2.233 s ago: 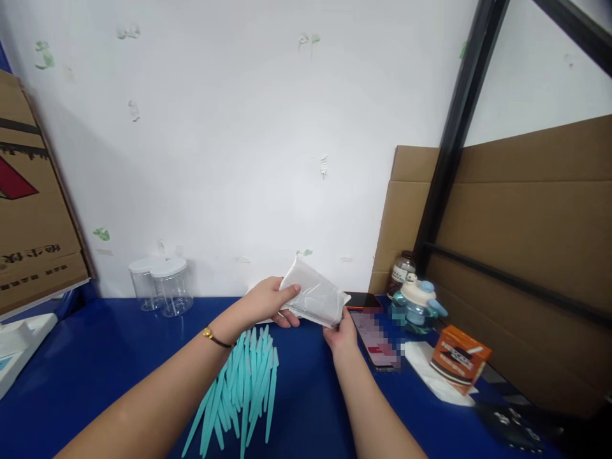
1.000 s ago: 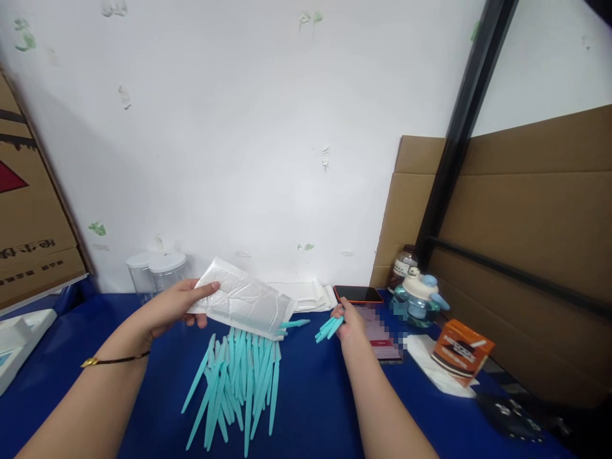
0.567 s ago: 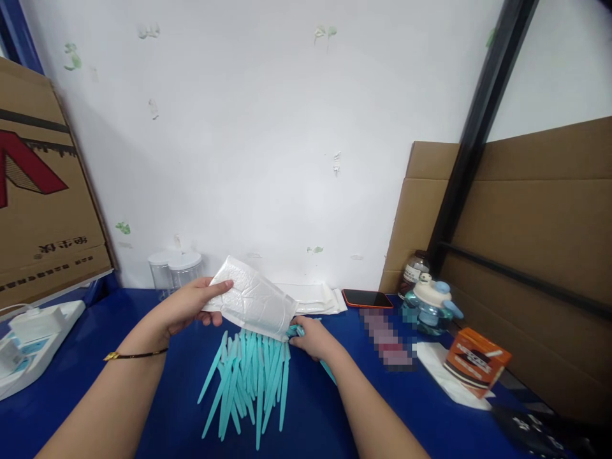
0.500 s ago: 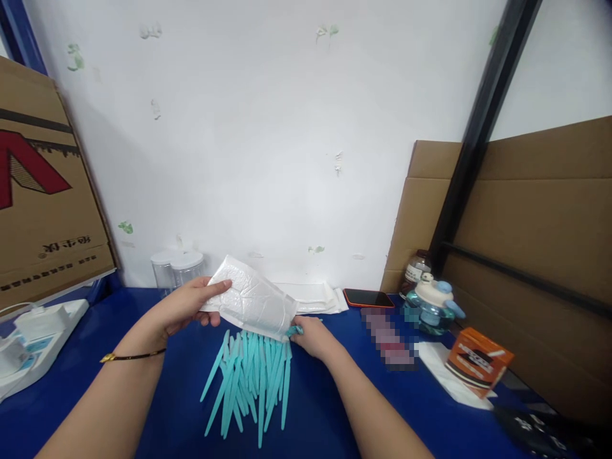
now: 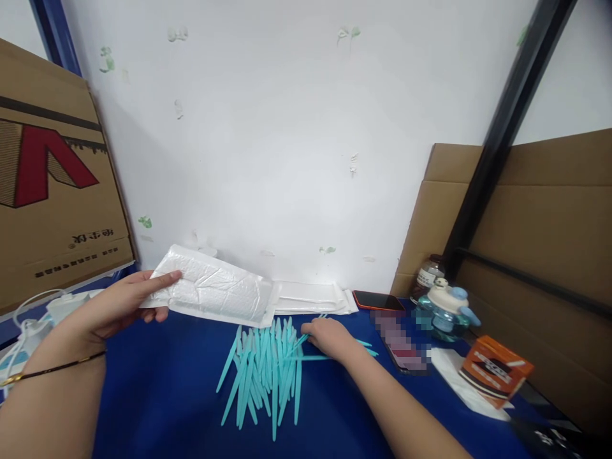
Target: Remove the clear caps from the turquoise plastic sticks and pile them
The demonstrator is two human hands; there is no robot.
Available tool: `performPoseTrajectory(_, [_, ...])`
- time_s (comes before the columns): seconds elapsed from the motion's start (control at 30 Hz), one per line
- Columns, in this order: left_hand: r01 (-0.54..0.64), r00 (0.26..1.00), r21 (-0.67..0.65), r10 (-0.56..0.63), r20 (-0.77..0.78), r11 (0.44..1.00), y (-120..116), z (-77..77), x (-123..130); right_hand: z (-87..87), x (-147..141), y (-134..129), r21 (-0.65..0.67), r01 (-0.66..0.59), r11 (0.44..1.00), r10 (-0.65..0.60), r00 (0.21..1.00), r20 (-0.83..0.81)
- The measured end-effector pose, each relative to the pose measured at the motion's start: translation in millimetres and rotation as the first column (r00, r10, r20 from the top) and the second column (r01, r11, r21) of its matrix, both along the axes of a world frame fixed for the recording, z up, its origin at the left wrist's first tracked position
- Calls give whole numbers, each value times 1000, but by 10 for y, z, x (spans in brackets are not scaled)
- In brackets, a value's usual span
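Observation:
My left hand (image 5: 150,296) pinches one end of a white padded mailer (image 5: 215,287), thumb on top, and holds it tilted above the table. A heap of slim teal eyebrow razors (image 5: 261,373) with greyish tips lies fanned out on the blue table below the mailer. At the heap's upper right my right hand (image 5: 325,336) is closed around a few more of these razors; their ends stick out past the fingers on both sides. Part of that grip is hidden under the hand.
White mailers (image 5: 308,298) lie by the wall behind. On the right are a phone (image 5: 377,300), another partly pixelated phone (image 5: 404,350), a teal bottle (image 5: 444,312), a brown jar (image 5: 427,278) and an orange box (image 5: 495,373). A power strip (image 5: 14,357) and a large carton (image 5: 62,191) stand left.
My left hand has drawn the mailer left, away from my right hand and the heap. My right hand has come off the mailer's end and now sits lower, beside the heap, with razors in it.

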State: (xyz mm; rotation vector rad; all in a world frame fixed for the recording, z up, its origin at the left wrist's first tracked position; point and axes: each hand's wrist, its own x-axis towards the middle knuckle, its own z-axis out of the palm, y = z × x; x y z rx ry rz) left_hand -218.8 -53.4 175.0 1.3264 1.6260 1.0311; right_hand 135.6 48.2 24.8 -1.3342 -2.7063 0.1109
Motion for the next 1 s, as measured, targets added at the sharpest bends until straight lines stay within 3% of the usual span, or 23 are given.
performPoseTrajectory(0.13, [32,993,-6,-31,116,999,53,-70,86,19,-94,-37,89,-90,992,82,992,91])
performPoseTrajectory(0.3, [33,982,6,-33,186,999,142,-213,295,5,-95,-64,98,-92,991,86,994,69])
performPoseTrajectory(0.4, [82,992,9,-83,97,997,167,-154,413,8,-27,-75,48,-103,994,104,994,-30])
performPoseTrajectory(0.47, [120,993,11,-120,13,993,180,-37,490,31,22,-76,15,-109,994,110,976,-187])
performPoseTrajectory(0.6, [182,983,37,-181,-29,983,252,147,625,109,59,-68,-54,40,998,-63,821,-567])
performPoseTrajectory(0.67, [189,982,32,-190,2,981,308,127,670,148,47,-66,-98,80,992,-125,728,-674])
performPoseTrajectory(0.77, [200,977,29,-201,66,979,380,3,710,197,31,-65,-132,39,991,-126,630,-767])
performPoseTrajectory(0.87, [222,969,47,-226,104,974,414,-95,739,242,51,-60,-161,-13,987,-124,580,-805])
performPoseTrajectory(1.0, [223,963,72,-231,140,972,425,-104,770,289,108,-49,-212,-77,974,-129,580,-804])
